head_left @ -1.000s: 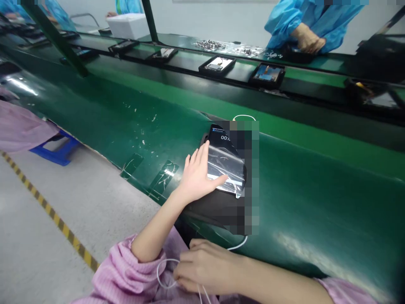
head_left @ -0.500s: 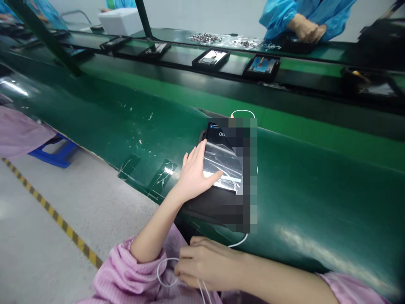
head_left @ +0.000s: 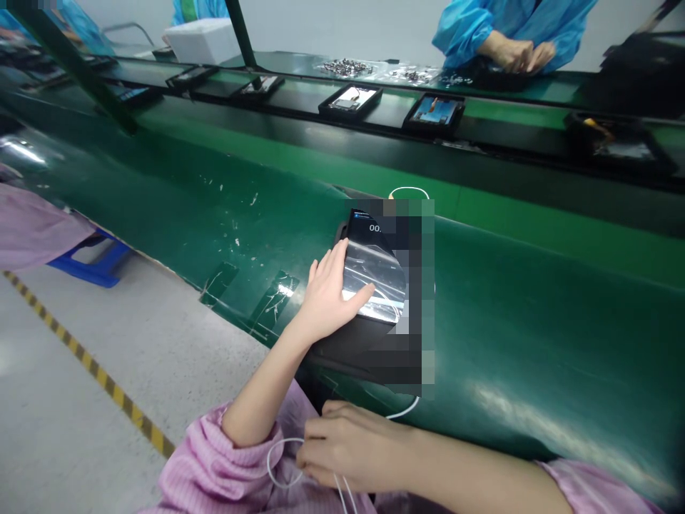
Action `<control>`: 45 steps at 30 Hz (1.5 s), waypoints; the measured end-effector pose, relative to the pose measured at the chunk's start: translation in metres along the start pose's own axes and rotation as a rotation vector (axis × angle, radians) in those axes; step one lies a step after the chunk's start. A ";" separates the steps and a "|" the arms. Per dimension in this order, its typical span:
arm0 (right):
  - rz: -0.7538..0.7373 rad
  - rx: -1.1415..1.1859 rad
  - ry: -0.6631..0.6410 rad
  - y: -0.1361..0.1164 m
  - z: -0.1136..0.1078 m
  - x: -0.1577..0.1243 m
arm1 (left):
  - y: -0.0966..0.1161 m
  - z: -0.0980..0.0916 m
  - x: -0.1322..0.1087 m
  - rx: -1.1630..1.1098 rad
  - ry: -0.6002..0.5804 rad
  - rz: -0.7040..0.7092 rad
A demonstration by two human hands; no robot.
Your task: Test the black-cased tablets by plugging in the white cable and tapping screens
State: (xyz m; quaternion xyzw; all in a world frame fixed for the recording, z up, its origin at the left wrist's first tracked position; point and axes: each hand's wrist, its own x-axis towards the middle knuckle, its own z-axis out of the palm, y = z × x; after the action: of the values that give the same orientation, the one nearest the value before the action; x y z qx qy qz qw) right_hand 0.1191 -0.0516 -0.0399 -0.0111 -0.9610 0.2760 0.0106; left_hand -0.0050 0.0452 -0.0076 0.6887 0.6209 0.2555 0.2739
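My left hand lies over the left side of a touchscreen device, its fingers stretched out along the edge and its thumb across the glass. The device has a dark screen with white digits near the top and reflections lower down. It rests on a black tray, and pixel blocks cover the right side of both. Close to my body, my right hand is closed around a thin white cable, which loops out on the left and hangs below. The fingertips of this hand are hidden.
Green matting covers the bench. Beyond it, black trays with device parts stand along a line. Small parts lie on the far table near a co-worker's hands. A blue stool stands at left.
The camera view has shifted very slightly. My two hands, the device and the cable keep the same positions. The co-worker's hands across the line have moved a little apart.
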 end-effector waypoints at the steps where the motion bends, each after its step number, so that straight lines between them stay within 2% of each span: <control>1: -0.002 0.001 0.001 0.000 0.000 0.000 | 0.000 0.000 0.000 0.010 0.004 0.002; 8: 0.050 0.034 0.006 0.002 0.002 0.002 | -0.003 0.002 0.000 0.034 0.014 0.015; 13: 0.184 0.039 -0.071 -0.002 0.003 -0.002 | 0.000 0.004 0.000 0.115 0.009 0.013; 16: 0.227 0.088 -0.155 -0.005 -0.023 -0.015 | 0.005 0.004 -0.002 0.180 0.009 -0.012; 19: 0.200 0.244 -0.206 -0.002 -0.082 -0.035 | 0.008 0.004 -0.004 0.213 0.000 -0.025; 21: 0.261 0.467 -0.115 0.011 -0.131 -0.048 | 0.008 0.005 -0.004 0.215 -0.009 -0.023; 23: 0.387 0.595 0.021 0.036 -0.172 -0.055 | 0.009 0.005 -0.004 0.212 -0.013 -0.025; 24: 0.468 0.553 0.189 0.054 -0.187 -0.057 | 0.009 0.005 -0.004 0.211 -0.013 -0.026; 27: 0.867 0.331 0.729 0.117 -0.208 -0.055 | 0.010 0.004 -0.005 0.214 -0.017 -0.030; 28: 0.997 0.255 0.847 0.137 -0.208 -0.052 | 0.011 0.003 -0.005 0.214 -0.023 -0.031; 29: 1.061 0.225 0.907 0.155 -0.208 -0.050 | 0.011 0.002 -0.005 0.214 -0.031 -0.032; 31: 1.115 0.228 0.947 0.182 -0.204 -0.045 | 0.012 0.001 -0.004 0.211 -0.050 -0.038; 34: 1.060 0.334 0.919 0.204 -0.201 -0.040 | 0.014 0.000 -0.004 0.215 -0.083 -0.067; 38: 0.965 0.533 0.915 0.217 -0.198 -0.037 | 0.016 -0.001 -0.002 0.230 -0.097 -0.088; 45: 0.934 0.773 1.020 0.231 -0.190 -0.037 | 0.018 -0.001 -0.001 0.264 -0.137 -0.106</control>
State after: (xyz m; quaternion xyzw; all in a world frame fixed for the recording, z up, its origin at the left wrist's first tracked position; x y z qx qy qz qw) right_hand 0.1647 0.2435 -0.0019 -0.5340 -0.5696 0.5268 0.3360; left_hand 0.0074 0.0433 0.0053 0.7007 0.6644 0.1092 0.2357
